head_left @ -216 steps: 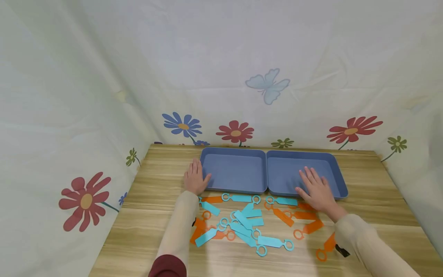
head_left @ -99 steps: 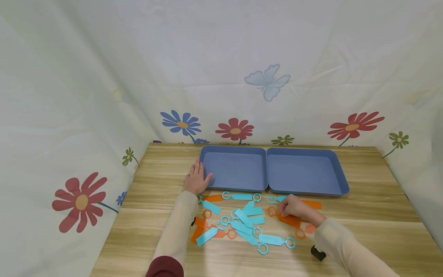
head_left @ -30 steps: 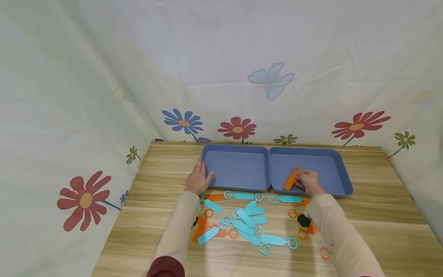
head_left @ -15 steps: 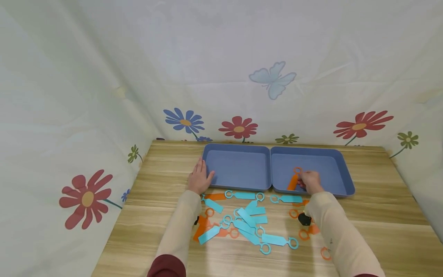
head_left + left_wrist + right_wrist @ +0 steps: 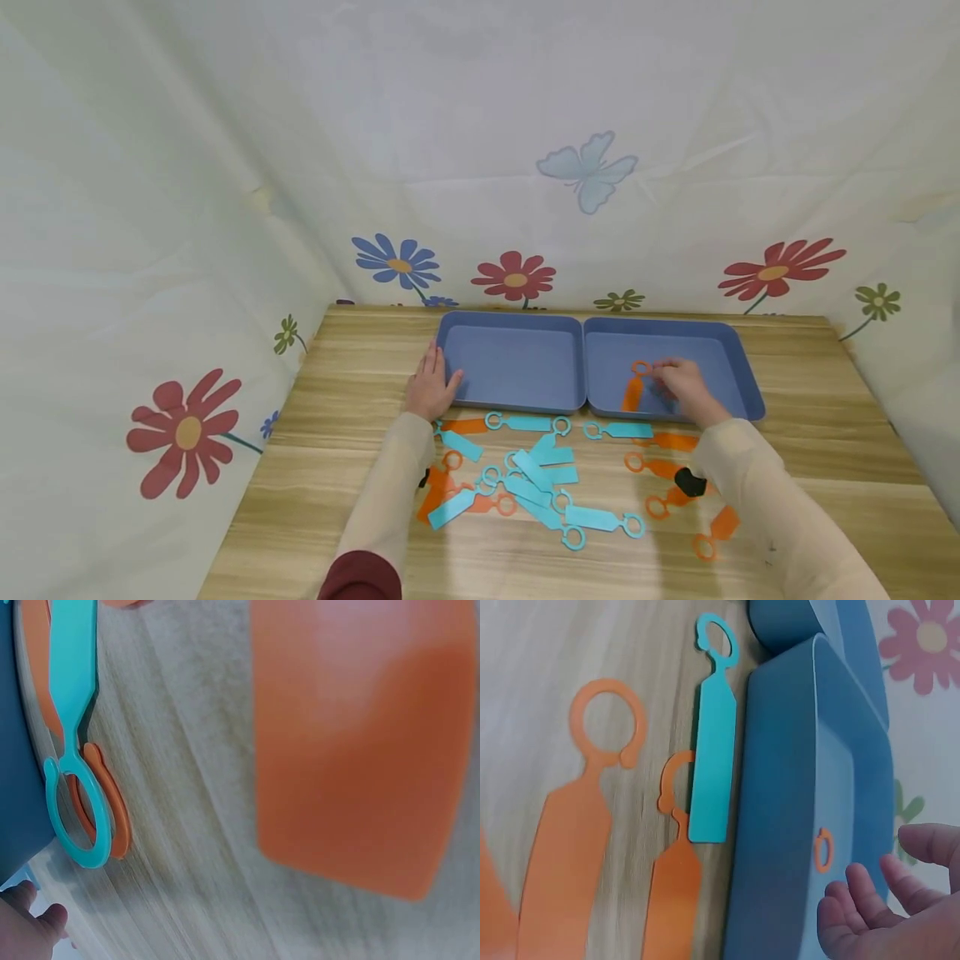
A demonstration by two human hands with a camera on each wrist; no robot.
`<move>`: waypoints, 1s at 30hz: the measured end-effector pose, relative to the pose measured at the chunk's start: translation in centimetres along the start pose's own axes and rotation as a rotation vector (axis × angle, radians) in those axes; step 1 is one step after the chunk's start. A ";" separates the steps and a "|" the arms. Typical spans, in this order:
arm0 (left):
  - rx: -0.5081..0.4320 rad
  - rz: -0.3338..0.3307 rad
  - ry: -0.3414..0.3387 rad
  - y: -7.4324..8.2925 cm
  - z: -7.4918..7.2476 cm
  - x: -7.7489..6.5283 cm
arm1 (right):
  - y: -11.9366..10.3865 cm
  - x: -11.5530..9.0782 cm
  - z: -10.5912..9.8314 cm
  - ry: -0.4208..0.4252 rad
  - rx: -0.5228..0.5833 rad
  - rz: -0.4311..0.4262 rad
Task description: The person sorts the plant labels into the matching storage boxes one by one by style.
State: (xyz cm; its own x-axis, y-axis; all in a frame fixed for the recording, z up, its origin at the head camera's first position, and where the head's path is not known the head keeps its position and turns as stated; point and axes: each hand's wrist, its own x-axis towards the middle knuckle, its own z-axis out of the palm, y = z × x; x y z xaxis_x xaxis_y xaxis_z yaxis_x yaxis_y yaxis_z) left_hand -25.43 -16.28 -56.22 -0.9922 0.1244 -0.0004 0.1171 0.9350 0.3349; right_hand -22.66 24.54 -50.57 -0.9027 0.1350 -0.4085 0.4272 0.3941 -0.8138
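Note:
In the head view, an orange tag with a ring-shaped hook [image 5: 633, 394] lies in the right blue tray [image 5: 708, 362]. Just right of its ring, my right hand [image 5: 686, 389] hovers over the tray. The right wrist view shows the thumb and fingers of the right hand [image 5: 900, 911] spread, holding nothing, with the tag's orange ring [image 5: 817, 851] visible beyond the tray wall. My left hand [image 5: 429, 392] rests at the outer edge of the left blue tray [image 5: 513, 367], fingers straight. Only part of the left hand [image 5: 26, 926] appears in the left wrist view.
Several turquoise tags [image 5: 592, 518] and orange tags [image 5: 722, 527] lie scattered on the wooden table [image 5: 360, 358] in front of the trays, some overlapping. The trays stand side by side before a white flowered curtain [image 5: 450, 150].
My right hand took an orange tag from the table and carried it into the right tray. Since half a second ago it has let go and drawn slightly right. The left hand stays put.

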 end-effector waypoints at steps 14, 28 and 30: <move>0.003 0.016 0.011 -0.4 0.5 0.2 | -0.1 -3.8 -0.1 -0.175 -0.304 -0.287; -0.005 0.022 0.020 -0.4 0.4 0.1 | 2.4 -6.7 1.0 -0.139 -0.538 -0.434; -0.004 0.024 0.026 -0.4 0.5 0.1 | 2.8 -7.0 1.0 -0.179 -0.574 -0.444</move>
State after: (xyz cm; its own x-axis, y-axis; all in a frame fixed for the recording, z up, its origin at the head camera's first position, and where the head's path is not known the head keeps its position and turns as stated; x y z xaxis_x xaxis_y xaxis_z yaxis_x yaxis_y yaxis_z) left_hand -25.60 -16.51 -56.81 -0.9899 0.1379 0.0317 0.1405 0.9304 0.3385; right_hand -15.10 23.78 -50.46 -0.9408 -0.2785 -0.1930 -0.1138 0.7962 -0.5942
